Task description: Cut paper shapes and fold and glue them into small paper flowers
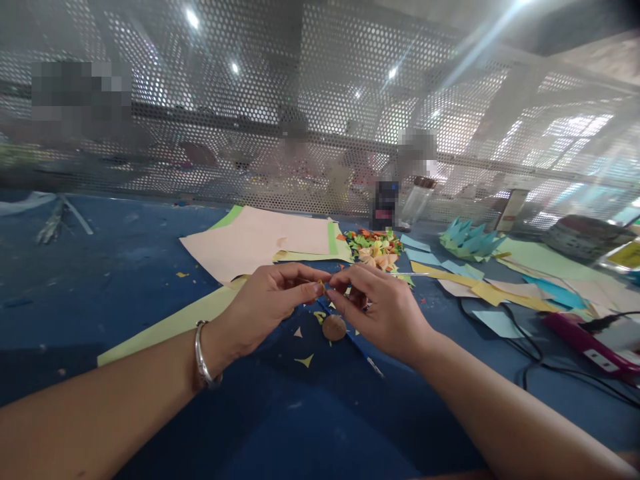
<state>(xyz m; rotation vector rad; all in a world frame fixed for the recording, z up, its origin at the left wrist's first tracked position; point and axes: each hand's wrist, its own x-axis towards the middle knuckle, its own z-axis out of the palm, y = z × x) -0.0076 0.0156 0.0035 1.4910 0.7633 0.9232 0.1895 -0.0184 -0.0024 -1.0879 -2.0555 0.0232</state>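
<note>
My left hand (pixel 273 293), with a silver bangle at its wrist, pinches a small yellow paper piece (pixel 321 287) between thumb and forefinger. Fingertips of my right hand (pixel 373 300) meet it from the other side, closed together on the same piece. A thin pale stick (pixel 413 274) shows beyond the right knuckles; whether that hand holds it I cannot tell. Below the hands lie a round brown disc (pixel 334 327), a blue-handled brush (pixel 364 355) and yellow paper scraps (pixel 305 361). Just behind them is a pile of orange, green and peach paper flowers (pixel 377 249).
Large peach paper sheets (pixel 255 237) lie at the back. Blue folded paper (pixel 467 239), yellow strips (pixel 487 292) and a magenta power strip (pixel 593 343) with black cables are on the right. A glass jar (pixel 417 203) stands before the perforated metal screen (pixel 270 150).
</note>
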